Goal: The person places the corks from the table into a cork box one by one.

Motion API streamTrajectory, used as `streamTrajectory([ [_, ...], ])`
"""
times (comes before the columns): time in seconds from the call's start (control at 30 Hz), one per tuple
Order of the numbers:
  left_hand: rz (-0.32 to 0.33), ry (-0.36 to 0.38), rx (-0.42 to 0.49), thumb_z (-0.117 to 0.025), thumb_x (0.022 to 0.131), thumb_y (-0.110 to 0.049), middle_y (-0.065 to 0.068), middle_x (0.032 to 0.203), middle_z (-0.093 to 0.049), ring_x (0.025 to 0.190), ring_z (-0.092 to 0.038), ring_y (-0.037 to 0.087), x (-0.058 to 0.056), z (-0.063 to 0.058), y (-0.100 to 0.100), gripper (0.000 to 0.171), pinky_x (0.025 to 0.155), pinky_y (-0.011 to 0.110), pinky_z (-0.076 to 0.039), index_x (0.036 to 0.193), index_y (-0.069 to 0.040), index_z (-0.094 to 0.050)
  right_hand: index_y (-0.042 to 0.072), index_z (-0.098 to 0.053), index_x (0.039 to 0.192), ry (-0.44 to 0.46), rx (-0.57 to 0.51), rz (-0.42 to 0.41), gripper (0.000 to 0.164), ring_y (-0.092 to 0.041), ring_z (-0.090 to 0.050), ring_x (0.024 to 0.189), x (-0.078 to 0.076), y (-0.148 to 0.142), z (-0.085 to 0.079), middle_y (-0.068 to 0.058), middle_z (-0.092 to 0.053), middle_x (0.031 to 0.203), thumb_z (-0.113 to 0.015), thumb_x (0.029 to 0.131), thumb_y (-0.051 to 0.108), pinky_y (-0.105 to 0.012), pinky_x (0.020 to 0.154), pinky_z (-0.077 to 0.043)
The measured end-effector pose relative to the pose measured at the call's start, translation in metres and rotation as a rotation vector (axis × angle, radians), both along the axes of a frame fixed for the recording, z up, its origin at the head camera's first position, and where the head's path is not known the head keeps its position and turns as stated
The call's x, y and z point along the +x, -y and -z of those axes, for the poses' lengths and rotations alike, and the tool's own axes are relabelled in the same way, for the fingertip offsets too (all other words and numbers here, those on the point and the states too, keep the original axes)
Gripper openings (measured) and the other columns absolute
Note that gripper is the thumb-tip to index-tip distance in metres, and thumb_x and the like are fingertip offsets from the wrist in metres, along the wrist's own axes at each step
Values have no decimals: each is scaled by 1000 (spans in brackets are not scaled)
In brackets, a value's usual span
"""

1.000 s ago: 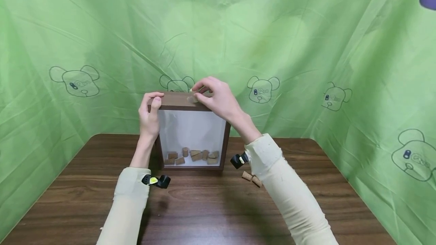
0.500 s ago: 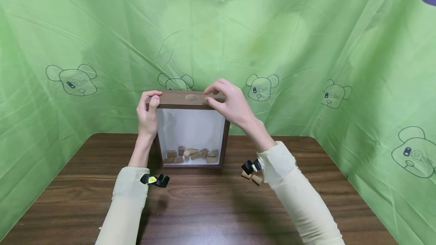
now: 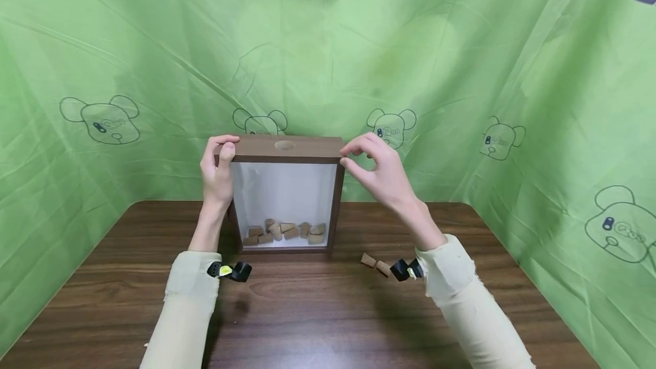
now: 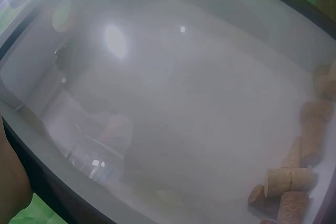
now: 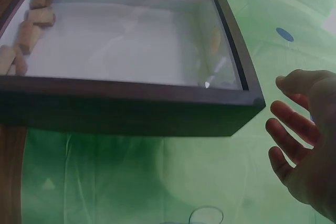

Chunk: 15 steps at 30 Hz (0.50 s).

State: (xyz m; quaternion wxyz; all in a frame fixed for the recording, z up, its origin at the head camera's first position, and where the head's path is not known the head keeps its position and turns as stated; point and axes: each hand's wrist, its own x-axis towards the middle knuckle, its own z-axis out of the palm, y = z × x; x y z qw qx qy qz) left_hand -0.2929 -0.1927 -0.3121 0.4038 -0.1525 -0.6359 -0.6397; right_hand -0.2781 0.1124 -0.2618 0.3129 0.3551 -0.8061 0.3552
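A brown wooden shadow box (image 3: 287,160) with a clear front stands upright on the table. Its top has a round hole (image 3: 285,145). Several corks (image 3: 291,233) lie in a heap along the bottom inside; the left wrist view shows these corks (image 4: 278,183) close through the pane. My left hand (image 3: 217,178) grips the box's top left corner, thumb at the front and fingers over the top. Just beside the top right corner is my right hand (image 3: 381,172), its fingers loosely bent and nothing between them. In the right wrist view that hand (image 5: 310,135) is apart from the frame.
Two loose corks (image 3: 376,265) lie on the dark wooden table (image 3: 302,312) to the right of the box, near the right wrist camera (image 3: 406,269). A green curtain (image 3: 328,73) with printed bear heads surrounds the table at the back and sides.
A cork has dropped from the top hole and come to rest leaning among those inside. My right hand has moved right from the hole past the box's corner. The left hand keeps its grip.
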Motion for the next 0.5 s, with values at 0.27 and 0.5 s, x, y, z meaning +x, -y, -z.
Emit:
streamTrajectory([
  [0.27,1,3,2,-51,94,-28,-14,108,-60,104,-50,7,2,-1,0,44,97,29,-30,116,9,-58,10,-72,103,29,-2,12,15,-19,-58,94,5,-21,20,0,-65,102,-73,88,13,-30,85,-44],
  [0.5,-9,15,3,-51,94,-28,-12,110,-60,106,-50,7,4,2,1,42,98,29,-30,116,7,-60,11,-72,104,84,-10,28,16,-19,-59,94,9,-31,41,1,-66,103,-73,88,13,-30,85,-45],
])
